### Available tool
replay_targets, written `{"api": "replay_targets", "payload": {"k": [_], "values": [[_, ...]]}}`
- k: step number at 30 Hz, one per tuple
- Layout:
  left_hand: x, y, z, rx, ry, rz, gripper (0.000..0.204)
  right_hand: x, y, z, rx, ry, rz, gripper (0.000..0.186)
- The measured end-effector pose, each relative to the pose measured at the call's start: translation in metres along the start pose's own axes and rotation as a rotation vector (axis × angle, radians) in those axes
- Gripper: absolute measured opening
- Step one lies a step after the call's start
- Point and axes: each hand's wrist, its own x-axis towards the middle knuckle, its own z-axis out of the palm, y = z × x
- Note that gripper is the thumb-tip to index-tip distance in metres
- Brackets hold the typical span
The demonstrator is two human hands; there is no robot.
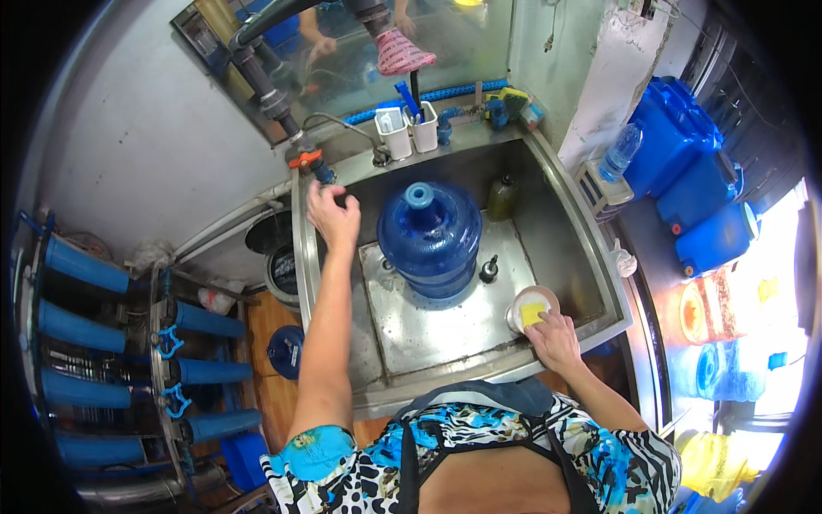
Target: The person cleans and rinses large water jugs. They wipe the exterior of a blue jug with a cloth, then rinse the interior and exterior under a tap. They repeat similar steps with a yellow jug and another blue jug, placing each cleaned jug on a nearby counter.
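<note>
A large blue water jug point(428, 244) stands upright in the stainless steel sink point(377, 343), its neck uncapped. My left hand point(336, 216) is raised over the sink's left rim, just below a tap with an orange handle point(305, 159). Its fingers are bent but apart, with nothing seen between them. At the front right of the sink, my right hand point(556, 341) grips a yellow sponge point(533, 313) inside a small white bowl point(516, 319). A small dark-topped bottle point(489, 270) is between jug and bowl. Behind, a greenish bottle point(503, 197) leans in the corner.
Two white holders point(394, 134) with brushes sit on the back ledge, beside a yellow-green sponge point(514, 103). Blue filter cylinders point(86, 330) line the left side. Blue containers point(676, 128) stand at right. Another blue jug point(285, 351) is on the floor.
</note>
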Motion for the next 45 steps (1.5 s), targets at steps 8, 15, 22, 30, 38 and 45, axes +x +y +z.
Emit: {"api": "replay_targets", "payload": {"k": [8,15,22,30,38,45], "values": [[0.114,-0.066,0.051,0.506,-0.497,-0.215,0.045,0.030,0.002,-0.004,0.148,-0.156,-0.096,0.030],[0.138,-0.097,0.058,0.064,-0.355,-0.334,0.057,0.189,-0.057,-0.026,0.813,-0.056,-0.246,0.026],[-0.008,0.048,0.081,-0.685,-0.542,-0.324,0.028,0.349,-0.163,-0.048,1.835,-0.413,-0.039,0.028],[-0.045,0.113,0.122,-0.615,-0.517,-0.401,0.037,0.509,-0.172,-0.038,0.066,0.398,-0.243,0.037],[-0.037,0.091,0.115,-0.672,-0.483,-0.317,0.023,0.543,-0.150,-0.046,0.152,0.424,-0.388,0.051],[-0.025,0.081,0.110,-0.592,-0.365,-0.597,0.029,0.484,-0.148,-0.102,0.494,1.129,-0.551,0.067]]}}
